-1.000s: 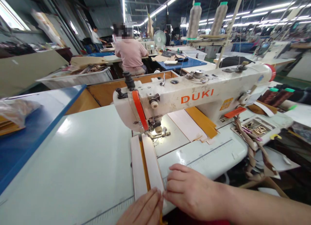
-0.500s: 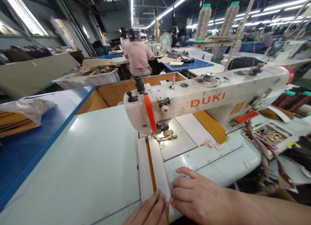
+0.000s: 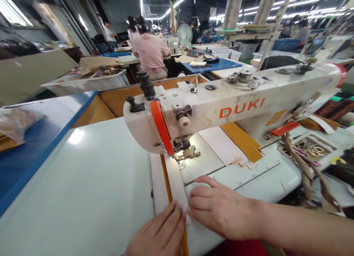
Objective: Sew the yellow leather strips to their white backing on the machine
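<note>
A long white strip with a mustard-yellow fold (image 3: 167,182) down its length runs under the head of the sewing machine (image 3: 199,108). Across the near part of this strip lie the fingers of my left hand (image 3: 160,230), pressed together and holding it down; the thumb is hidden. My right hand (image 3: 218,210) grips the strip's right edge with its lower fingertips, just beside the left fingertips, while its far finger sticks out. Light shines on the presser foot (image 3: 188,154) at the strip's far end. The needle is too small to make out.
White and mustard pieces (image 3: 235,147) lie right of the presser foot. A tray of metal rings (image 3: 312,147) stands farther right, with brown straps (image 3: 302,178) hanging beside it. A blue-edged table (image 3: 55,134) is at left. A person in a pink shirt (image 3: 152,51) sits ahead.
The camera view has shifted, so the machine appears larger and slightly lower left. Both hands appear a little farther up and left, still on the strip.
</note>
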The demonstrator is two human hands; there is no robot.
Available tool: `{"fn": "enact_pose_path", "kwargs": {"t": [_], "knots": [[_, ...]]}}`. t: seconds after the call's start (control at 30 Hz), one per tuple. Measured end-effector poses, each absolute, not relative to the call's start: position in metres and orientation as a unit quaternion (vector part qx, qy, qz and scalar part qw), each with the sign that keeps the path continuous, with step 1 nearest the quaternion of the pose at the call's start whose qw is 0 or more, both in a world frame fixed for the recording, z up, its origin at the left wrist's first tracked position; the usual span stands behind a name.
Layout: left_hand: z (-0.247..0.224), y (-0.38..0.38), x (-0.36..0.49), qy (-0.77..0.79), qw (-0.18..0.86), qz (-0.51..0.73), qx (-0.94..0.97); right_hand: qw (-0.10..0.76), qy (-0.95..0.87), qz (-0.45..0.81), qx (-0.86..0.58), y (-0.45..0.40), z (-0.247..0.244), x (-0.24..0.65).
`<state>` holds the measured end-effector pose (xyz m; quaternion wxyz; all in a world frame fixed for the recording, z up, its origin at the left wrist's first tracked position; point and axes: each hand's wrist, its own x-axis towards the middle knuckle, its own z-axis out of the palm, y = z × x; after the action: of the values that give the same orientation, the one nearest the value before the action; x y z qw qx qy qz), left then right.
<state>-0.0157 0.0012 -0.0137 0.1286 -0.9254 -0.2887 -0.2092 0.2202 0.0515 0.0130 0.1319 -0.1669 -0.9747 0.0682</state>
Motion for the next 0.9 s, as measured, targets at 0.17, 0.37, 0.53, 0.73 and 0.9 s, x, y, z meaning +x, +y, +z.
{"fn": "enact_pose_path", "kwargs": {"t": [0.17, 0.37, 0.53, 0.73, 0.9], "knots": [[-0.014, 0.022, -0.016, -0.314, 0.119, -0.233, -0.913, 0.154, -0.97, 0.05, -0.183, 0.073, 0.008, 0.213], [0.0, 0.053, -0.019, -0.301, 0.168, -0.219, -0.913, 0.177, -0.962, 0.023, -0.206, 0.096, 0.004, 0.205], [0.0, 0.078, -0.026, -0.284, 0.196, -0.205, -0.916, 0.194, -0.95, 0.008, -0.246, 0.112, -0.002, 0.195], [0.003, 0.102, -0.024, -0.271, 0.23, -0.2, -0.913, 0.191, -0.934, 0.007, -0.303, 0.115, -0.002, 0.189], [0.004, 0.117, -0.029, -0.265, 0.231, -0.185, -0.918, 0.216, -0.926, -0.019, -0.309, 0.114, -0.004, 0.19]]}}
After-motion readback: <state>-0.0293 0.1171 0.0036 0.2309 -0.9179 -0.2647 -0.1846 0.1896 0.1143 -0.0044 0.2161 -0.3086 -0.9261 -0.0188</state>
